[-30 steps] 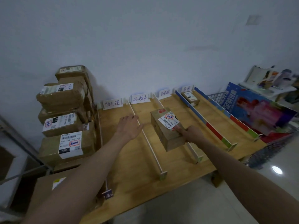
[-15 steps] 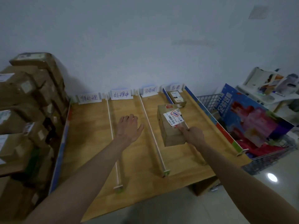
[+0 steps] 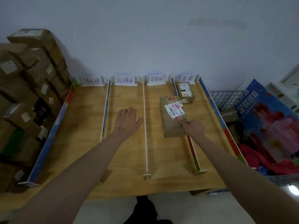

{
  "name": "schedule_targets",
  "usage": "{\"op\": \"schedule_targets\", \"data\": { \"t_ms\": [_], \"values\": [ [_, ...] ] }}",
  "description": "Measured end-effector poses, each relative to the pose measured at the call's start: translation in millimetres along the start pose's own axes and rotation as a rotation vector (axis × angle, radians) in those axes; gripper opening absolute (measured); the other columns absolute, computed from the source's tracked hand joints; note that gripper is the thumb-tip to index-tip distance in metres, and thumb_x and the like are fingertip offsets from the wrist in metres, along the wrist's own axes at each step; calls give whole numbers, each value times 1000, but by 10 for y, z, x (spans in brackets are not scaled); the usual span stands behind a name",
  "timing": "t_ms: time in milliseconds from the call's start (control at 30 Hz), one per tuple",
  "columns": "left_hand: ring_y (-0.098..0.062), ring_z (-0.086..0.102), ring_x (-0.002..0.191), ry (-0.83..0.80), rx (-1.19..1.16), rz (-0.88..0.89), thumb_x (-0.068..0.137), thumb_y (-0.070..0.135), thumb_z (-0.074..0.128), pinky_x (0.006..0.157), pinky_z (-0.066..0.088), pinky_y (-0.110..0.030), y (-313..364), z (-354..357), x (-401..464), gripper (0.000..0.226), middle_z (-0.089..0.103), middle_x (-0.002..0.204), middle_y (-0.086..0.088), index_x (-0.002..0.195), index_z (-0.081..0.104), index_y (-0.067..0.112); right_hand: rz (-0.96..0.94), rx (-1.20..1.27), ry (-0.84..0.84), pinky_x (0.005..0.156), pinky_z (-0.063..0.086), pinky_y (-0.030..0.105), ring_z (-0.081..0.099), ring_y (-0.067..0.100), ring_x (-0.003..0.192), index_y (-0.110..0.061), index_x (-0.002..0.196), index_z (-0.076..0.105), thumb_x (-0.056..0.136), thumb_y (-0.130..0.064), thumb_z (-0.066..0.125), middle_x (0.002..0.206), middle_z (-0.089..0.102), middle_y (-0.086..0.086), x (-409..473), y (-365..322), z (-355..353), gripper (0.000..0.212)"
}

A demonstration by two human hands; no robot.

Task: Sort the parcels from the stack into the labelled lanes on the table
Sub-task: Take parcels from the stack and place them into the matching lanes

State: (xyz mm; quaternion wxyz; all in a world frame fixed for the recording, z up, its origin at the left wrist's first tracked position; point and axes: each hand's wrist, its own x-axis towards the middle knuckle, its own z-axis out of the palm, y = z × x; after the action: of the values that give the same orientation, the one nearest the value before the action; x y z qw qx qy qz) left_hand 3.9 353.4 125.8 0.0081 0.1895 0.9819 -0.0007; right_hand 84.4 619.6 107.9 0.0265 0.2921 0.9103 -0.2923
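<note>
A brown cardboard parcel [image 3: 169, 125] with a white barcode label and a red sticker lies in the third lane of the wooden table [image 3: 80, 143], its right edge against the coloured divider [image 3: 193, 152]. My right hand [image 3: 192, 128] holds the parcel's near right corner, with one finger on its top by the label. My left hand [image 3: 128, 120] hovers flat and open over the second lane, holding nothing. The stack of parcels [image 3: 29, 88] rises at the left of the table. A smaller parcel [image 3: 185, 92] sits at the back of the fourth lane.
Four handwritten lane labels [image 3: 125, 80] stand along the wall. Thin white dividers [image 3: 145, 135] separate the lanes. A wire basket [image 3: 226, 99] with a blue poster [image 3: 265, 120] and red cloth stands at the right. The table's front edge is close to me.
The view swung from the stack to face the lanes squarely. My right hand has carried the parcel deeper into the third lane, nearer the small parcel. My left hand stays over the second lane.
</note>
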Motion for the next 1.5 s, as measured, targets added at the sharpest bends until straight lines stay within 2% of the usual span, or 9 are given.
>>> {"op": "schedule_targets", "data": {
  "t_ms": [300, 400, 533, 667, 733, 967, 1167, 1367, 1500],
  "values": [
    [-26, 54, 119, -46, -1, -59, 101, 50, 32, 109, 34, -39, 74, 360, 945, 56, 58, 131, -8, 134, 55, 10, 31, 115, -53, 62, 43, 32, 61, 28, 80, 7, 92, 67, 91, -65, 51, 89, 66, 17, 1152, -162, 264, 74],
    [-27, 52, 123, -68, -33, -106, 101, 49, 33, 111, 31, -39, 49, 505, 1340, 56, 55, 134, -9, 136, 53, 10, 12, 104, -77, 64, 46, 35, 62, 30, 82, 4, 89, 66, 91, -63, 53, 85, 63, 15, 1614, -308, 403, 69],
    [-28, 49, 126, -81, -56, -135, 101, 48, 35, 113, 30, -41, -35, 680, 1868, 56, 53, 138, -10, 138, 50, 10, -30, 55, -112, 51, 33, 29, 57, 27, 74, 3, 86, 65, 93, -63, 50, 78, 59, 12, 2191, -544, 608, 68],
    [-27, 48, 127, -82, -62, -170, 101, 47, 36, 113, 27, -39, -123, 858, 2317, 54, 53, 137, -8, 138, 51, 11, -29, 90, -120, 60, 49, 34, 63, 30, 75, 6, 88, 68, 93, -62, 51, 81, 66, 16, 2673, -758, 889, 71],
    [-26, 48, 127, -93, -66, -178, 101, 47, 35, 114, 26, -39, -148, 933, 2481, 53, 53, 137, -7, 138, 50, 12, -17, 118, -133, 61, 48, 33, 62, 28, 75, 5, 89, 68, 93, -61, 52, 80, 64, 13, 2868, -840, 1016, 68],
    [-26, 48, 128, -109, -74, -195, 101, 48, 35, 115, 26, -39, -249, 1168, 2786, 53, 54, 137, -7, 138, 51, 12, -11, 100, -160, 76, 57, 43, 66, 32, 83, 3, 92, 71, 94, -63, 47, 91, 69, 18, 3307, -977, 1339, 70],
    [-26, 52, 124, -108, -100, -206, 101, 47, 38, 112, 29, -39, -351, 1328, 2816, 52, 57, 134, -7, 136, 53, 11, 54, 137, -191, 61, 47, 34, 64, 29, 84, 4, 95, 70, 95, -62, 47, 94, 68, 16, 3476, -1106, 1518, 70],
    [-26, 50, 126, -137, -103, -220, 101, 48, 36, 112, 28, -38, -403, 1387, 2749, 54, 56, 135, -7, 138, 52, 12, 76, 133, -230, 81, 55, 46, 65, 34, 93, 2, 98, 70, 95, -68, 33, 101, 69, 20, 3471, -1194, 1564, 79],
    [-26, 48, 128, -142, -96, -216, 102, 49, 35, 114, 27, -39, -412, 1260, 2666, 54, 54, 137, -7, 139, 50, 13, 27, 85, -214, 89, 52, 47, 63, 34, 99, 5, 103, 68, 102, -58, 25, 104, 68, 21, 3359, -1205, 1367, 76]
  ]
}}
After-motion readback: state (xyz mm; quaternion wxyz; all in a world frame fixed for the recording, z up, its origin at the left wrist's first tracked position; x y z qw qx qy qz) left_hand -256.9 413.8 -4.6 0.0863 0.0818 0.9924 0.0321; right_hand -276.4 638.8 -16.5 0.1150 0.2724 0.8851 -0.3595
